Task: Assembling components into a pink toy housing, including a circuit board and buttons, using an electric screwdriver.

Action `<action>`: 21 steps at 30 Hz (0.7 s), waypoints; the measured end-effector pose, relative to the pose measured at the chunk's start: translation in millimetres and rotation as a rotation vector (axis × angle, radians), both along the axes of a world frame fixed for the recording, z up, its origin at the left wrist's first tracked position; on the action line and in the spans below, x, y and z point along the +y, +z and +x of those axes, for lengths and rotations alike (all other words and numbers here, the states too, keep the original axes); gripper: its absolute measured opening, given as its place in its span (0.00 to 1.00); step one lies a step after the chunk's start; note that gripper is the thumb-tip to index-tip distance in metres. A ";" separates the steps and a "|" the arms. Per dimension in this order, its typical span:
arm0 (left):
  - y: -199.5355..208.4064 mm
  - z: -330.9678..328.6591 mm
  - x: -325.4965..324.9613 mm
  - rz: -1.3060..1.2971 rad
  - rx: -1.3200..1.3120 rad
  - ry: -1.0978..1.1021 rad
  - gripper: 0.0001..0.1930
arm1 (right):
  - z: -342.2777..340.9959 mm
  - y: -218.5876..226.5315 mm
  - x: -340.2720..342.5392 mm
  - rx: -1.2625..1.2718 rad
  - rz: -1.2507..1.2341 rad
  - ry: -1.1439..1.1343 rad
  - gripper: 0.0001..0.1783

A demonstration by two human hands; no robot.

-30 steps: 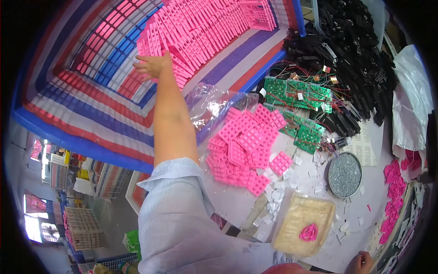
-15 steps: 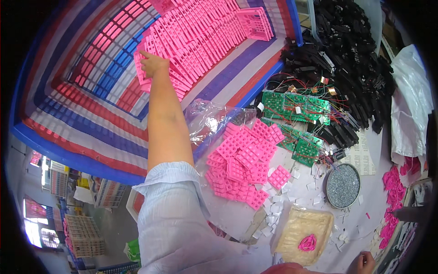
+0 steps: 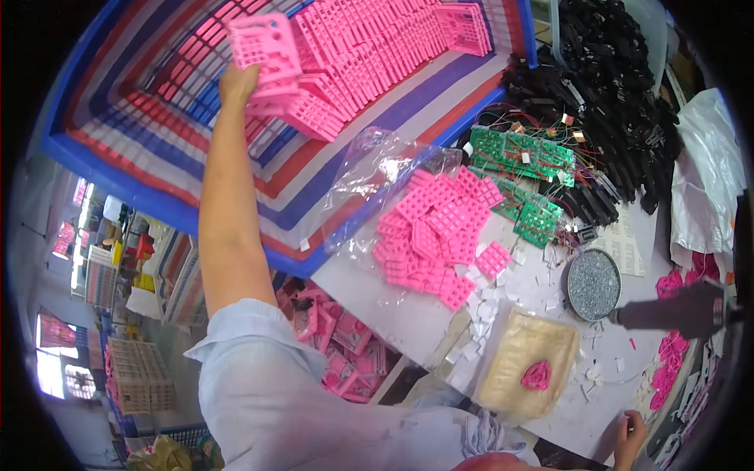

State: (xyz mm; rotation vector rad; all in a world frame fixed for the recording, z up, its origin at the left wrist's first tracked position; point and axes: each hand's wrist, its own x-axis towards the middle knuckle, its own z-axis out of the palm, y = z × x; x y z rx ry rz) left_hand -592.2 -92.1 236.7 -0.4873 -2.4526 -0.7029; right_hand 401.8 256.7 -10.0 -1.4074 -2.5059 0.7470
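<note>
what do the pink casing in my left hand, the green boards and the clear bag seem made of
Pink casing: likely moulded plastic, satin, given crisp cut-outs. Green boards: probably circuit-board laminate, finish unclear; wires trail across. Clear bag: apparently thin, shiny plastic film, crinkled with bright highlights.

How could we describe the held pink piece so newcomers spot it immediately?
Find the large striped crate at upper left. There, the left hand grips the pink piece. Unlike the tightly packed row to its right, it shows its broad face.
</note>
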 end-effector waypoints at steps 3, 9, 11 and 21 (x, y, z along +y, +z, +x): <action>-18.7 45.5 8.6 0.222 -0.868 -0.152 0.20 | -27.6 19.2 2.5 -0.054 -0.030 0.006 0.08; -138.5 74.5 -55.1 0.225 -1.142 0.025 0.08 | -46.5 26.1 15.0 0.065 -0.016 0.092 0.09; -194.2 75.0 -63.1 0.157 -1.166 0.064 0.07 | -40.4 35.0 11.8 0.062 0.023 0.105 0.08; -106.4 191.0 -17.9 0.034 -0.248 -0.097 0.19 | -14.1 32.2 -26.0 0.170 0.026 0.041 0.08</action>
